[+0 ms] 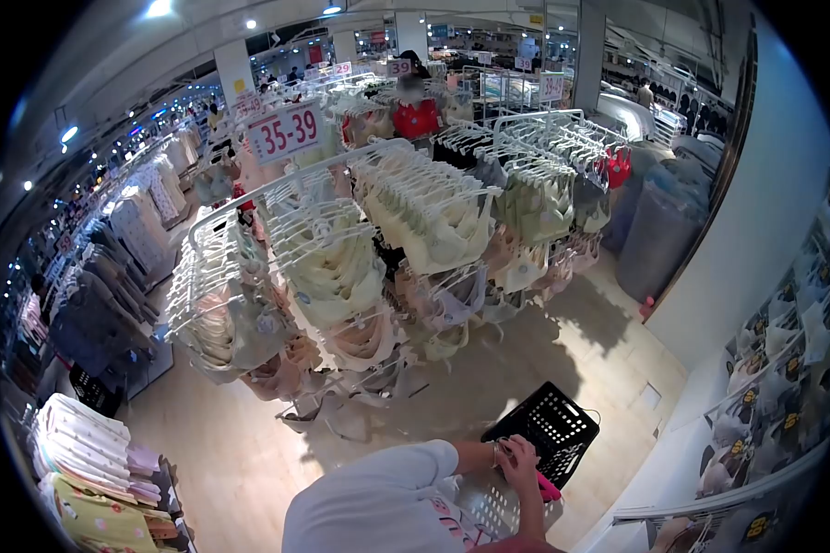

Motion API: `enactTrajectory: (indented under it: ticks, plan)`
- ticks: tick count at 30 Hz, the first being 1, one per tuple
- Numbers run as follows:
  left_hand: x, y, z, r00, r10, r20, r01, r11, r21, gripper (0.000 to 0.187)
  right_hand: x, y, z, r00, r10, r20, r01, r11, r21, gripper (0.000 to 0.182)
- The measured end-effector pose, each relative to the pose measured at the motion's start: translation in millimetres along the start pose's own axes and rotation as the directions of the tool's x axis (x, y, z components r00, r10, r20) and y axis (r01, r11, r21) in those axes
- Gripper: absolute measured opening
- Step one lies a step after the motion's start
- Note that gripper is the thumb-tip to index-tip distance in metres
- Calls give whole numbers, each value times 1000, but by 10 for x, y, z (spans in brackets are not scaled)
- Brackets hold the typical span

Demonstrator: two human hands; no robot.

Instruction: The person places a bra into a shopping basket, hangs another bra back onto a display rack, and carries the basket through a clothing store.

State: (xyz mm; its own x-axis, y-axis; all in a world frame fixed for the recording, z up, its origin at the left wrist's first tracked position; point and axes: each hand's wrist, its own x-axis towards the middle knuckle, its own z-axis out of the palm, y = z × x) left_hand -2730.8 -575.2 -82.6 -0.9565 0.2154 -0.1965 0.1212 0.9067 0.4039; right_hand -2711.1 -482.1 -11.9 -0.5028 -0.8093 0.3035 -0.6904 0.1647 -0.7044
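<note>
My two hands meet in front of my white T-shirt [369, 502], above a black shopping basket [576, 415] with square holes. My left hand [504, 455] reaches in from the left, with a bracelet [498, 450] at its wrist; its fingers are mostly hidden. My right hand [523, 453] comes up from below and lies over the left one, with its fingers bent and closed. What they hold, if anything, cannot be made out. A bright pink bar-like piece [549, 488] shows beside my right wrist, at the basket.
Racks of bras on white hangers [424, 212] stand ahead, under a price sign [286, 134]. Folded clothes [83, 447] lie at lower left, near another black basket [92, 392]. A wall display of bras [775, 369] runs along the right. A large grey bin [659, 235] stands farther back.
</note>
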Motion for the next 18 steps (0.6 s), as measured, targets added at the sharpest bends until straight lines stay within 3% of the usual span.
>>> enactTrajectory:
  ticks: [3, 7, 11, 12, 15, 17, 18]
  plan:
    - [403, -107, -45, 999, 31, -17, -31, 999, -18, 55, 300, 92, -145, 963, 181, -201, -160, 980, 116, 32]
    - [803, -283, -133, 997, 67, -46, -70, 996, -52, 55, 560, 631, -283, 982, 187, -39, -184, 981, 66, 34]
    - [1308, -504, -224, 989, 120, -83, -126, 989, -73, 54, 938, 791, -579, 915, 309, -259, -263, 945, 196, 34]
    - [1428, -563, -219, 984, 144, -102, -152, 986, -72, 54, 1023, 958, -659, 908, 267, -324, -235, 962, 136, 35]
    - [1773, -689, -224, 989, 127, -74, -134, 987, -85, 55, 1106, 1410, -831, 800, 365, -477, -408, 913, 13, 30]
    - [1964, -711, -345, 999, 37, 20, -34, 994, -101, 56, 1009, 1852, -950, 729, 491, -476, -583, 810, -58, 30]
    - [1974, -715, -520, 998, 57, 12, -56, 996, -73, 56, 952, 2055, -942, 685, 551, -477, -662, 744, -92, 30]
